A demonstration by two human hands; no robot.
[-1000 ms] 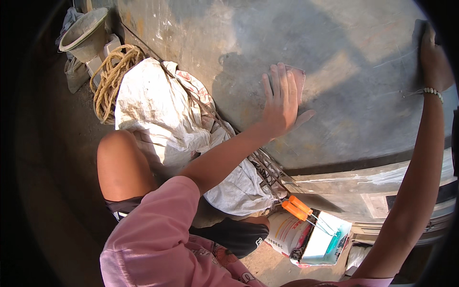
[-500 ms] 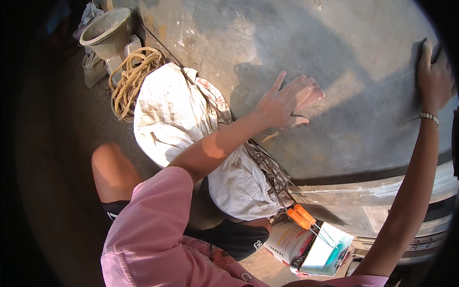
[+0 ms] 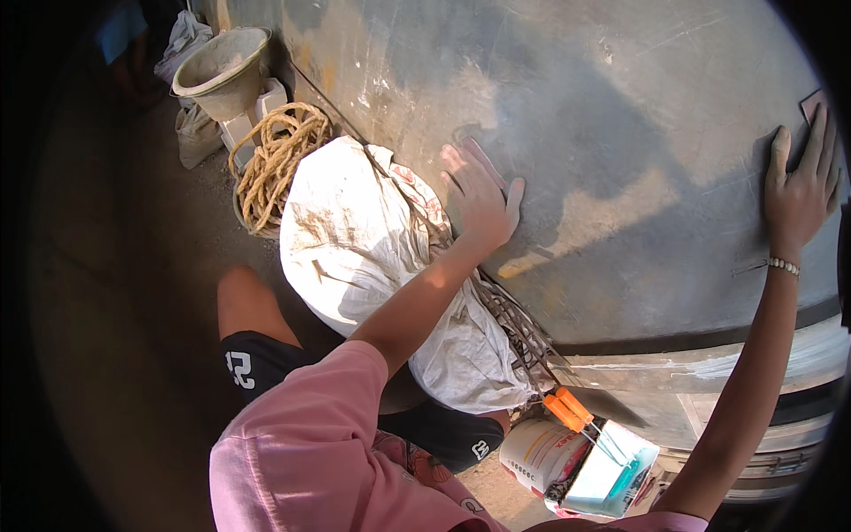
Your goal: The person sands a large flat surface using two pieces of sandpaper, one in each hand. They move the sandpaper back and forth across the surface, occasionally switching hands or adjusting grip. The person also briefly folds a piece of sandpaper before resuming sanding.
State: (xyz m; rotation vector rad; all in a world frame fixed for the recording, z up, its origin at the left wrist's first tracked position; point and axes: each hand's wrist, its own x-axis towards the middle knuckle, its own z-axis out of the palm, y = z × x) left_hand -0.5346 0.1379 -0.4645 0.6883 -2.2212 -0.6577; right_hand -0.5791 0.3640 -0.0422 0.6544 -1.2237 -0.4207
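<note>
Left hand (image 3: pixel 479 199) flat on grey wall (image 3: pixel 620 133)

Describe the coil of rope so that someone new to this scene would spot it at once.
Start at the big grey curved metal wall that the left hand presses on. Follow its foot to the upper left, past the white sack. The rope coil lies between that sack and a pale bucket, the only tan, looped, twisted thing there.
</note>
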